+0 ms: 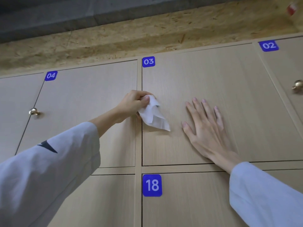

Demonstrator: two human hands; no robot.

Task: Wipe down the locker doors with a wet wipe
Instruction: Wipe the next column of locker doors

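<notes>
Light wood locker doors fill the view, each with a blue number label. Door 03 (221,89) is in the middle, door 04 (85,99) to its left. My left hand (133,102) grips a crumpled white wet wipe (154,114) at the left edge of door 03, close to the seam between the two doors. The wipe hangs down from my fingers against the door. My right hand (206,128) lies flat on door 03 with its fingers spread and straight.
Door 18 (188,202) sits below door 03, and door 02 (288,66) is at the far right. Brass knobs stick out at the left (33,111) and right (297,86). A chipboard strip (147,38) runs above the lockers.
</notes>
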